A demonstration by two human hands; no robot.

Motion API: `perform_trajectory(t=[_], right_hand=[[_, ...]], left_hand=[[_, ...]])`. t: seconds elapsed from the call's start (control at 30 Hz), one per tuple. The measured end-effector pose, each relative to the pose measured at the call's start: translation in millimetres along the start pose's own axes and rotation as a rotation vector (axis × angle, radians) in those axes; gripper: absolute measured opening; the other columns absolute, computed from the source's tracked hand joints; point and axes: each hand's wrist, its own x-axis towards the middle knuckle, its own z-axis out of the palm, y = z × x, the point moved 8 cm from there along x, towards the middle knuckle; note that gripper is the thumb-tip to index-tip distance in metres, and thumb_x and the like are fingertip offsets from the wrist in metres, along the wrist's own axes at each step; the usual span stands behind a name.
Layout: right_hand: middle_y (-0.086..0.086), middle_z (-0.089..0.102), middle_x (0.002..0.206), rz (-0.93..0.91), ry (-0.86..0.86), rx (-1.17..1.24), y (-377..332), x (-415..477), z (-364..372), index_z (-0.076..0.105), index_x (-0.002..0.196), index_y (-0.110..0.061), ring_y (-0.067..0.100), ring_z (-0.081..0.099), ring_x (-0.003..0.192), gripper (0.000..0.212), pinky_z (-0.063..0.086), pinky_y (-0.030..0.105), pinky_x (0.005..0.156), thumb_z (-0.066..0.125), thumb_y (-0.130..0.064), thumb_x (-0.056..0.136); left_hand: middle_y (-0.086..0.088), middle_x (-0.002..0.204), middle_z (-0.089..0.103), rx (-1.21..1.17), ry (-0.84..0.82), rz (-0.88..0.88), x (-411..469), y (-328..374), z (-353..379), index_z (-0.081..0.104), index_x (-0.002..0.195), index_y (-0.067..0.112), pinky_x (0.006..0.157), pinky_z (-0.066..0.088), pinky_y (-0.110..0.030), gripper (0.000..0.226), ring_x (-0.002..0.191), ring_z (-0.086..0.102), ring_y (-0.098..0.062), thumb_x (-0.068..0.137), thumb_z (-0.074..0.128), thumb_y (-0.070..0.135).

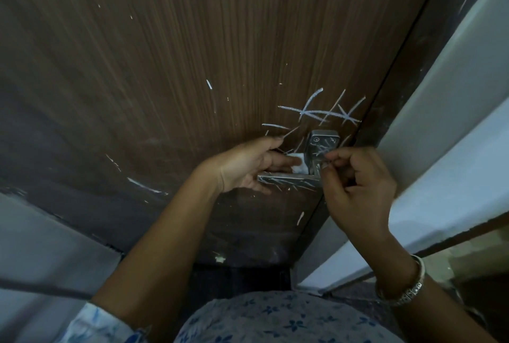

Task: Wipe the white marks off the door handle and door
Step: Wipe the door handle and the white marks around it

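**Two hands at the marked door handle**

Two bare hands work at a silver, square-plated metal lever door handle fixed near the right edge of a dark brown, vertically grained wooden door.

- Left hand: palm turned inward, fingers partly curled behind the lever. Holds a small white wad of cotton or tissue pressed against the door just left of the handle's plate. Fingertips touch the door above the wad.
- Right hand: fingers curled in narrow, thumb and forefinger pinched together at the lower right of the plate. Whether anything sits between them cannot be told. Silver patterned bangle on the wrist.
- White chalk-like marks: a cluster of crossed strokes on the door just above the plate; more strokes across the plate itself and along the lever. Scattered shorter streaks to the left on the door, and one below the handle near the door's edge.
- Handle plate shows two screws at its top; lever points left, running under the left hand.
- Right of the door: dark frame strip, then a pale grey-white wall.
- Bottom of view: light blue garment with dark blue floral print; matching sleeve on the left arm.
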Motion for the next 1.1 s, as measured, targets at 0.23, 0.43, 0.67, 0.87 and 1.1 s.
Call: perform_trajectory(t=[0.23, 0.43, 0.67, 0.87, 1.1], right_hand=[[0.007, 0.061, 0.083, 0.007, -0.012, 0.005, 3.8, -0.6, 2.3, 0.067, 0.086, -0.008, 0.007, 0.054, 0.059, 0.009, 0.045, 0.016, 0.053, 0.062, -0.005, 0.079], [0.006, 0.061, 0.084, 0.016, -0.036, -0.007, 4.5, -2.2, 6.9, 0.067, 0.085, -0.009, 0.005, 0.051, 0.056, 0.008, 0.043, 0.016, 0.052, 0.063, -0.009, 0.079], [0.006, 0.061, 0.083, 0.017, -0.036, -0.015, 1.7, 1.1, 9.5, 0.067, 0.085, -0.009, 0.009, 0.053, 0.059, 0.008, 0.042, 0.015, 0.052, 0.062, -0.01, 0.079], [0.004, 0.061, 0.084, 0.017, -0.046, -0.016, -0.5, 2.9, 10.2, 0.067, 0.085, -0.009, 0.009, 0.054, 0.062, 0.009, 0.043, 0.015, 0.054, 0.062, -0.012, 0.079], [0.004, 0.061, 0.087, 0.037, -0.089, -0.018, 2.0, -0.2, 15.3, 0.067, 0.088, -0.011, 0.012, 0.057, 0.065, 0.012, 0.047, 0.021, 0.055, 0.06, -0.016, 0.08]], left_hand=[[0.007, 0.145, 0.04, 0.304, 0.095, 0.041, -11.5, 18.8, 7.7, 0.037, 0.137, 0.03, 0.098, 0.032, -0.034, 0.052, 0.13, 0.032, -0.004, 0.092, 0.022, 0.051], [0.013, 0.13, 0.052, 0.341, 0.222, 0.166, -28.3, 39.5, 2.0, 0.055, 0.115, 0.042, 0.092, 0.037, -0.026, 0.07, 0.119, 0.047, -0.006, 0.058, 0.034, 0.078], [0.012, 0.132, 0.052, 0.444, 0.231, 0.094, -25.8, 38.6, 3.7, 0.052, 0.127, 0.033, 0.101, 0.038, -0.035, 0.072, 0.117, 0.05, -0.007, 0.07, 0.037, 0.075], [0.01, 0.135, 0.05, 0.515, 0.279, 0.121, -30.9, 50.9, -1.4, 0.049, 0.128, 0.037, 0.091, 0.041, -0.031, 0.091, 0.114, 0.051, -0.008, 0.053, 0.026, 0.084], [0.009, 0.13, 0.055, 0.453, 0.279, 0.108, -28.7, 35.6, 4.6, 0.052, 0.126, 0.034, 0.106, 0.035, -0.038, 0.072, 0.119, 0.05, -0.011, 0.07, 0.031, 0.073]])
